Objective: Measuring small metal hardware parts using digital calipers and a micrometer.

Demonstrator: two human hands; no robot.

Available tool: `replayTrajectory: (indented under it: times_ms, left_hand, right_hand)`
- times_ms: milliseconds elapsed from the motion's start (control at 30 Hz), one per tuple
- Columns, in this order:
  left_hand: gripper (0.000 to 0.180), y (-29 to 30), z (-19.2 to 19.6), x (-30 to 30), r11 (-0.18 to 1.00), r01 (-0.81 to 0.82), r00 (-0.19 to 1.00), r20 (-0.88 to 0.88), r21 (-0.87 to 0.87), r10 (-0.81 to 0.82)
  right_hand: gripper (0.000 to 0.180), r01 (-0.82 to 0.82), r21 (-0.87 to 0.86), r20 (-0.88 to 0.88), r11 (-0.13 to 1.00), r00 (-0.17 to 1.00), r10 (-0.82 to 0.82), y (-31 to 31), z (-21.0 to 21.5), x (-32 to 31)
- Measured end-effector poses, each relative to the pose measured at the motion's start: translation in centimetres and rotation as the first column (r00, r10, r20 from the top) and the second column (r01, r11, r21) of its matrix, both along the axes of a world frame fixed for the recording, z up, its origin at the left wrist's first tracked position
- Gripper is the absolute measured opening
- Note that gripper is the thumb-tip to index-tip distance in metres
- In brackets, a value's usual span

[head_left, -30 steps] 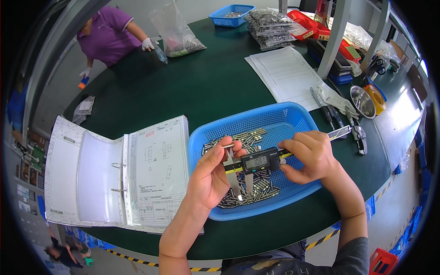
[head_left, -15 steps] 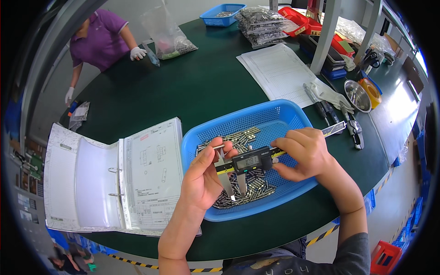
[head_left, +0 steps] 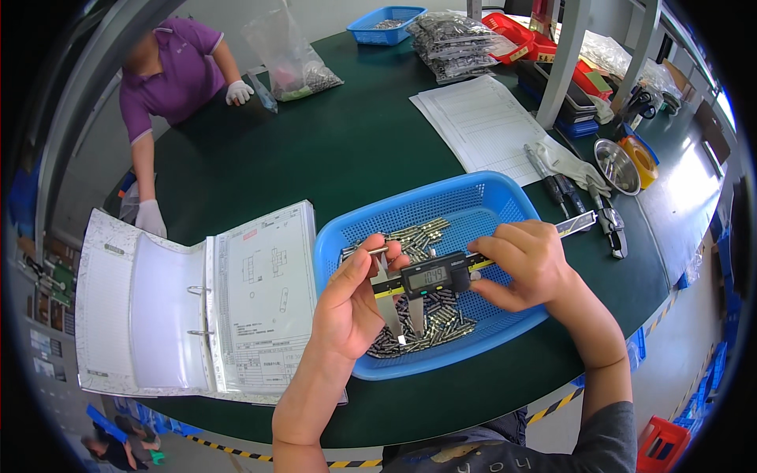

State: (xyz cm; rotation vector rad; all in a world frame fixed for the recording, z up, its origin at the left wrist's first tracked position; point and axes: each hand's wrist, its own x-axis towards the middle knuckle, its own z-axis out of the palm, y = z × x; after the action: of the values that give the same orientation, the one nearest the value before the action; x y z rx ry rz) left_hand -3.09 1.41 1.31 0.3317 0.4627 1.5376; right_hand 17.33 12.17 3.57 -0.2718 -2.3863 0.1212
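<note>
My right hand [head_left: 524,264] grips a digital caliper [head_left: 435,276] by its slider and beam, thumb near the small roller. The caliper lies across the blue perforated basket [head_left: 512,311], its larger jaws pointing down toward me. Between thumb and fingertips, my left hand [head_left: 347,311] pinches a small metal pin [head_left: 378,250] beside the caliper's smaller upper jaws. Whether those jaws touch the pin I cannot tell. Below the caliper, many similar metal pins [head_left: 445,325] fill part of the basket. An open ring binder [head_left: 264,296] with a technical drawing lies left of the basket.
Across the table a person in a purple shirt [head_left: 185,67] wears white gloves. Paper sheets [head_left: 481,118], more calipers [head_left: 607,225], a metal bowl [head_left: 617,165] and tape [head_left: 637,158] lie at right. Bagged parts [head_left: 449,47] and a blue tray [head_left: 385,24] stand at the back.
The caliper's display shows a different reading, while my hands hold nearly the same pose. The other person's gloved hand has come forward to the binder's far edge, over the small bag there.
</note>
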Motion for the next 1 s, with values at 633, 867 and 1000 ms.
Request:
replayTrajectory:
  times_ms: [633,867,1000]
  left_hand:
    - [0.018,0.03,0.42,0.23,0.991,-0.019,1.000,-0.014,-0.129,0.017]
    - [0.019,-0.15,0.55,0.31,0.994,-0.044,0.999,-0.027,-0.096,0.042]
    - [0.017,-0.06,0.46,0.10,0.997,-0.034,0.999,-0.002,-0.070,0.034]
  right_hand:
    - [0.027,-0.012,0.003,-0.002,1.000,1.000,0.012,0.18,-0.31,0.10]
    - [0.031,0.000,0.036,0.000,0.999,1.000,0.000,0.19,-0.37,-0.02]
    - [0.034,0.001,0.056,0.002,0.998,1.000,-0.001,0.25,-0.38,0.05]
